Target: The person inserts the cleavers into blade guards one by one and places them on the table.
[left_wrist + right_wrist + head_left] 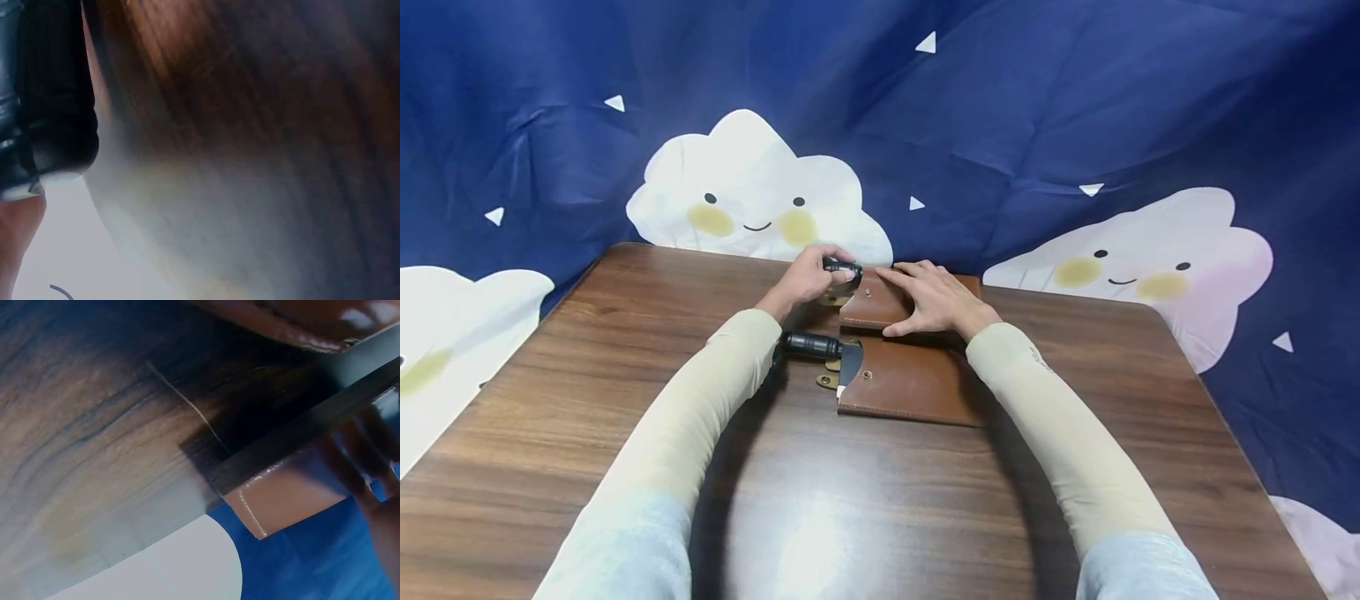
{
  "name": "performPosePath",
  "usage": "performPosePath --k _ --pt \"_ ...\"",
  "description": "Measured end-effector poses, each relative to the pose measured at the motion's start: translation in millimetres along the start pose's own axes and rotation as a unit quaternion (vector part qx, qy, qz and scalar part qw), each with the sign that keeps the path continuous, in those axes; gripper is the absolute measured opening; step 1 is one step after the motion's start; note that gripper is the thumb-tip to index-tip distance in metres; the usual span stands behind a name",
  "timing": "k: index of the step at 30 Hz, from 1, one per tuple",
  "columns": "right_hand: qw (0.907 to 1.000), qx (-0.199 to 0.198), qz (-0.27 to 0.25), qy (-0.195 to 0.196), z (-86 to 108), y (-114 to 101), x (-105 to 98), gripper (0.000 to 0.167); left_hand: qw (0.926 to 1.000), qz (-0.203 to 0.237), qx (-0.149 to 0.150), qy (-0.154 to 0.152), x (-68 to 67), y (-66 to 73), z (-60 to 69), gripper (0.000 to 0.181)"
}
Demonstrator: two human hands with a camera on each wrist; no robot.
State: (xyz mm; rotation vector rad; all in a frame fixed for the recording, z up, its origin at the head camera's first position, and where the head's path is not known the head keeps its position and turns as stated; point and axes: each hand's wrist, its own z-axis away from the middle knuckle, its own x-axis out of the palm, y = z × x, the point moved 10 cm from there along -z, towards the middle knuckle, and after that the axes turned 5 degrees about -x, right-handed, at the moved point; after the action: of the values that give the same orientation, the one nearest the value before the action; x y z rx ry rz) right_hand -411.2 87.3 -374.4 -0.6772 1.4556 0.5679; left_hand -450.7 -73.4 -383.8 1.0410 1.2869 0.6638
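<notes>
Two brown leather sheaths lie one behind the other on the table. My left hand (811,275) grips a black handle (844,268) at the left mouth of the far sheath (874,302). Over that sheath my right hand (934,298) is spread, fingers on its top and thumb by its near edge. In the right wrist view the fingers lie across the leather (287,495). The near sheath (917,383) has a second black handle (812,344) sticking out leftward, with a dark flat blade (851,363) showing at its mouth. Neither hand touches the near sheath.
The wooden table (865,517) spreads around the sheaths. A snap strap (827,381) pokes out left of the near sheath. Behind the table hangs a blue cloth (985,108) with white clouds, close to the far sheath.
</notes>
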Motion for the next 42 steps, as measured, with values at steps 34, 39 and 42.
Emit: performPosePath --k 34,39,42 --pt "0.9924 0.050 -0.049 -0.101 -6.1 10 32 0.106 0.9879 -0.144 0.005 -0.059 15.4 -8.6 -10.1 0.027" --pt "0.9906 0.054 -0.078 -0.099 -0.3 6 27 0.107 0.9852 -0.153 0.019 -0.076 14.4 -2.1 -5.4 0.029" --pt "0.9912 0.058 -0.097 -0.068 8.8 10 14 0.102 0.9761 -0.196 0.044 -0.082 15.5 7.1 -3.4 0.033"
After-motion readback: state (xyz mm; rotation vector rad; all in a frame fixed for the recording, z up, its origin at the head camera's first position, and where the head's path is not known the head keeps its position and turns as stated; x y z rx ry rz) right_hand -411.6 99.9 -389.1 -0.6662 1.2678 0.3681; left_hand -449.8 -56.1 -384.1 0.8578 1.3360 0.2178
